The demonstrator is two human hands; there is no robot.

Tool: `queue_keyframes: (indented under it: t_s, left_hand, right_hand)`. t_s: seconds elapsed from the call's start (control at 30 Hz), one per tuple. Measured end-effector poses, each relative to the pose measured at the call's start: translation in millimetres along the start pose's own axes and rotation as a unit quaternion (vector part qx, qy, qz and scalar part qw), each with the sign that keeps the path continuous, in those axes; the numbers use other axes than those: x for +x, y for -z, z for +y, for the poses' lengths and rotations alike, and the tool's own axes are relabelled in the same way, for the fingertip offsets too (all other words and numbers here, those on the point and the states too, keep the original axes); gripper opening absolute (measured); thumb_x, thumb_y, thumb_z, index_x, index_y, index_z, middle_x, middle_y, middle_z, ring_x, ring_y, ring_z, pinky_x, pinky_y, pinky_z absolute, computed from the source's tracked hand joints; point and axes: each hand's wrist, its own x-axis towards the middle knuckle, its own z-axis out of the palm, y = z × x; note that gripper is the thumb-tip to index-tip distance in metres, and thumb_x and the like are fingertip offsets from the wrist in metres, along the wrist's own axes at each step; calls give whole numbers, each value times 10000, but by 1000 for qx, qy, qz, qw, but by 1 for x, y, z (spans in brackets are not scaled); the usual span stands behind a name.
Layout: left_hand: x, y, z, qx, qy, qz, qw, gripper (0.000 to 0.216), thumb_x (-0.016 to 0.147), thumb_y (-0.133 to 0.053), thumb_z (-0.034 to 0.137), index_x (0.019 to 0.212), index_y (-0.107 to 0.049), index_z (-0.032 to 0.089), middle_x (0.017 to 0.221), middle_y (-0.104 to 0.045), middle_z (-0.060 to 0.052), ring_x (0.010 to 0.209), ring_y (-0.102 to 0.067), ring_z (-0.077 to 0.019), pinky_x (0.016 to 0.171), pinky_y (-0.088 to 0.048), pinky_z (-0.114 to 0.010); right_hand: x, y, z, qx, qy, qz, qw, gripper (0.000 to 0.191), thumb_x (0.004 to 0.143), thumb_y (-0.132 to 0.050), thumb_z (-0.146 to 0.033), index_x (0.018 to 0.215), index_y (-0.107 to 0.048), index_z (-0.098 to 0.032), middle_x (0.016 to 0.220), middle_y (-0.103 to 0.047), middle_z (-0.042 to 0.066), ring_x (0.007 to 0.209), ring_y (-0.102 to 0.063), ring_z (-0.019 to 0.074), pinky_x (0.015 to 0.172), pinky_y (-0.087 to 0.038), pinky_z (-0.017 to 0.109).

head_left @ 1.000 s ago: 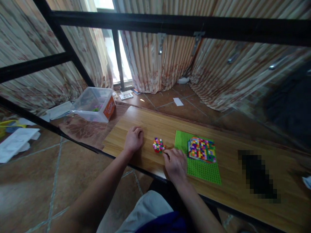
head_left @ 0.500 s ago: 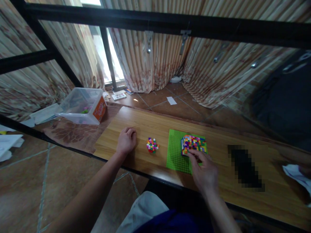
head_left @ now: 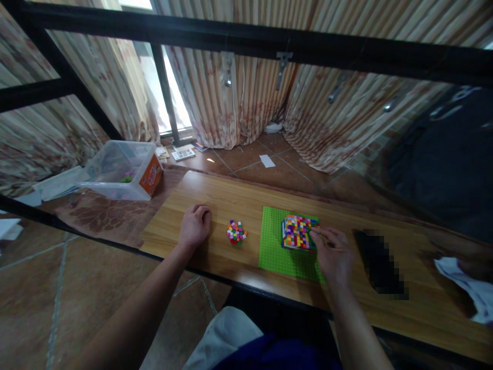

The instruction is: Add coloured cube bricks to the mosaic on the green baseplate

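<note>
A green studded baseplate [head_left: 274,246] lies on the wooden table [head_left: 239,192]. A many-coloured slab of small bricks [head_left: 297,232] sits on its right part. My right hand [head_left: 333,253] rests at the slab's right edge, fingers curled and pinched against it; whether they hold a brick is hidden. A small heap of loose coloured bricks [head_left: 236,232] lies left of the baseplate. My left hand [head_left: 194,226] rests on the table left of the heap, fingers curled under in a loose fist with nothing seen in it.
A clear plastic bin [head_left: 121,169] with an orange label stands on the floor at the left. A blurred dark object [head_left: 379,264] lies on the table right of my hand, a white cloth [head_left: 462,282] at the far right. Black metal bars cross overhead.
My right hand has moved from beside the loose heap, across the baseplate, to the right edge of the coloured slab. My left hand has stayed put. The view has shifted right.
</note>
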Motion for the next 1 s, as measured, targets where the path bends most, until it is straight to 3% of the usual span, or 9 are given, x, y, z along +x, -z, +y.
queue_keyframes:
  t_s: [0.17,0.37,0.53,0.7,1.0]
  left_hand:
    - [0,0,1,-1,-2,2,1000,186,873,-483,254,892,-655,187,977,-652,-90,955,-607,-232,884,-500,-366]
    - [0,0,2,2,0,5,1000,189,871,-482,242,892,-659,182,978,-649,-95,953,-603,-234,887,-498,-368]
    - [0,0,1,2,-2,7,1000,187,878,-480,245,891,-657,185,968,-647,-91,947,-602,-230,882,-498,-365]
    - [-1,0,2,-2,-4,7,1000,182,877,-480,239,889,-654,189,962,-645,-88,935,-603,-226,877,-497,-362]
    - [-1,-2,0,5,-4,3,1000,187,876,-481,247,910,-655,188,994,-647,-91,957,-604,-231,884,-496,-363]
  right_hand:
    - [0,-5,9,64,-68,4,996,301,688,-702,-463,825,-755,-200,1027,-639,84,958,-591,220,805,-465,371]
    - [0,-11,14,202,-154,-12,967,310,608,-782,-398,847,-745,-204,944,-699,51,941,-614,202,916,-452,405]
    - [-1,-9,13,264,-202,-10,943,332,612,-793,-364,899,-739,-204,895,-710,22,795,-623,146,775,-494,315]
    - [1,-8,9,288,-212,-11,934,326,614,-782,-336,903,-729,-194,844,-698,6,689,-597,112,637,-485,252]
    - [4,-12,5,257,-205,10,944,300,584,-768,-309,853,-720,-185,812,-697,8,671,-603,125,636,-500,276]
